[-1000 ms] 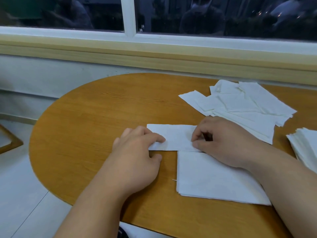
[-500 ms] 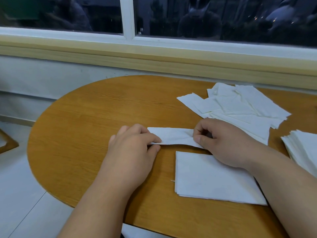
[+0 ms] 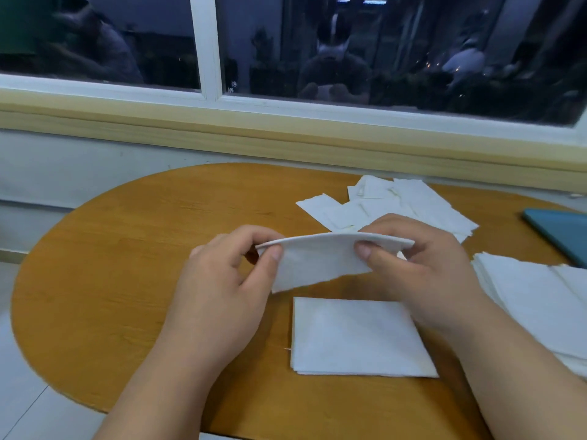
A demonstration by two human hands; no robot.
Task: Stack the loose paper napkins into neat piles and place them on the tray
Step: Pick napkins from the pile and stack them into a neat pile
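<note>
Pinching a soft folded white napkin (image 3: 320, 262) – left hand (image 3: 222, 281), right hand (image 3: 422, 268) – over the woodgrain table (image 3: 127, 265).

Our left hand (image 3: 219, 281) and right hand (image 3: 422, 271), bare
We see short, trimmed thumbnails (image 3: 277, 255) and uncovered forearms (image 3: 165, 376) over the table (image 3: 127, 249).

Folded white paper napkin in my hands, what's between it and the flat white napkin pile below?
Only a bare strip of the oval wooden table, shown in the head view.

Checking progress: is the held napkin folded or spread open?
Folded: napkin shows a doubled top edge, pinched by left hand and right hand.
</note>
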